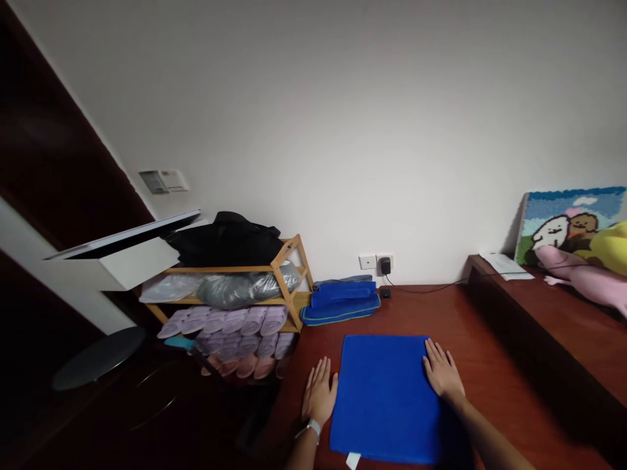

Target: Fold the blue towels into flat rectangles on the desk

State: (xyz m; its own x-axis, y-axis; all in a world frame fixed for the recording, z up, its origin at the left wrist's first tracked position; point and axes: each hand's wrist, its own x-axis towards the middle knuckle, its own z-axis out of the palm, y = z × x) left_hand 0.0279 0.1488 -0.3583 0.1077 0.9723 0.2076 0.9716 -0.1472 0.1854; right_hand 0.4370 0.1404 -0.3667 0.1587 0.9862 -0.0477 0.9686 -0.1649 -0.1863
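Blue cloth [386,398] lies flat on the dark red table [494,365], directly between the two hands. It is folded into a neat rectangle. Its longer side seems to run away from the person, though the squeezed and dim view makes this hard to judge.

Far to the left of the left hand, beyond the table edge, stands a wooden rack [289,274] with rolled lilac towels [235,321] on its lower shelves.

The left hand [319,391] rests palm down on the bare table. Its fingers are straight and close together, and it holds nothing. It sits just beside the left edge of the cloth, about halfway along it, and I cannot tell if the fingers touch the fabric. A small white tag [353,461] hangs out at the near corner on this side.

Ahead of both hands, near the wall, lies a pile of folded blue cloths [341,301], well apart from the flat one.

The right hand [442,373] is also flat and empty, with its fingers a little spread. It lies on the right edge of the cloth, near the far corner, so it is farther forward than the left hand.
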